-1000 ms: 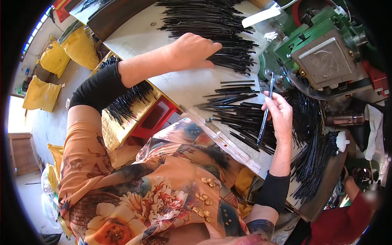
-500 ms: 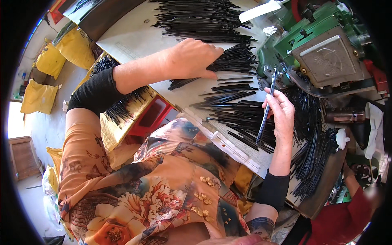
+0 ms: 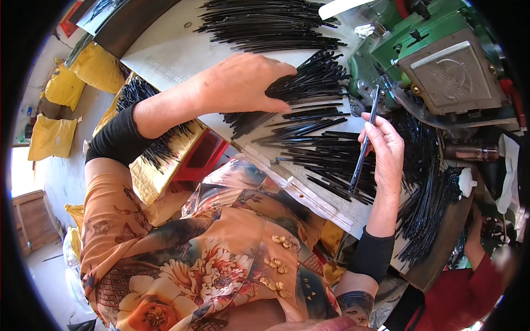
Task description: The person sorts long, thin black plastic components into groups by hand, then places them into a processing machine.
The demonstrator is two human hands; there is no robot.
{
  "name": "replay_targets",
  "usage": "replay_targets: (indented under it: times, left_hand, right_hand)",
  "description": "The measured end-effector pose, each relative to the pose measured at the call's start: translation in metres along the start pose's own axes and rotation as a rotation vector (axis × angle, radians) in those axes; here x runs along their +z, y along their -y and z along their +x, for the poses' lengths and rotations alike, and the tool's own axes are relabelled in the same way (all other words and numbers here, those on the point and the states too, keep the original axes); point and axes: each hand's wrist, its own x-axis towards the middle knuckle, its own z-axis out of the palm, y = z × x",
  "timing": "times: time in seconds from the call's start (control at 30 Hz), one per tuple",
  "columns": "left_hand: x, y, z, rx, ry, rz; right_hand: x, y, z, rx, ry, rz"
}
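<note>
My left hand (image 3: 238, 83) lies over a bundle of thin black sticks (image 3: 309, 74) on the pale worktable (image 3: 171, 52), fingers curled around them. My right hand (image 3: 383, 146) holds a single black stick (image 3: 364, 140) upright, its tip up against the green machine (image 3: 441, 60). More loose black sticks (image 3: 326, 157) lie spread on the table between both hands.
A large pile of black sticks (image 3: 265, 25) lies at the table's far side. Processed sticks (image 3: 428, 204) hang in a heap right of the table. Yellow sacks (image 3: 61, 88) and a red crate (image 3: 201, 160) sit at left. Another person in red (image 3: 469, 287) is at lower right.
My left hand has drawn a bundle of sticks nearer across the table. My right hand has lifted its stick closer to the green machine.
</note>
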Motion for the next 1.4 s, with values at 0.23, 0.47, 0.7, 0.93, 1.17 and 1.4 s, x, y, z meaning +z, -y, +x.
replay_targets:
  times: [0.23, 0.47, 0.7, 0.93, 1.17, 1.4]
  left_hand:
    - [-0.018, 0.009, 0.004, -0.094, 0.049, -0.099]
    - [0.001, 0.009, 0.071, 0.085, -0.104, -0.176]
    - [0.02, -0.009, 0.112, 0.028, 0.028, -0.039]
    - [0.014, 0.011, 0.133, -0.108, 0.152, -0.573]
    - [0.013, 0.015, 0.142, -0.238, 0.093, -0.957]
    - [0.019, -0.017, 0.126, -0.246, 0.28, -1.244]
  right_hand:
    - [0.0, 0.004, -0.004, 0.0, -0.006, -0.011]
    - [0.002, 0.003, -0.002, 0.013, -0.023, 0.004]
    - [0.003, 0.009, -0.002, 0.021, -0.018, -0.017]
    - [0.003, 0.012, -0.006, 0.032, -0.005, 0.014]
    - [0.002, 0.009, -0.006, 0.031, 0.015, 0.105]
    - [0.004, 0.017, -0.007, 0.048, 0.012, 0.084]
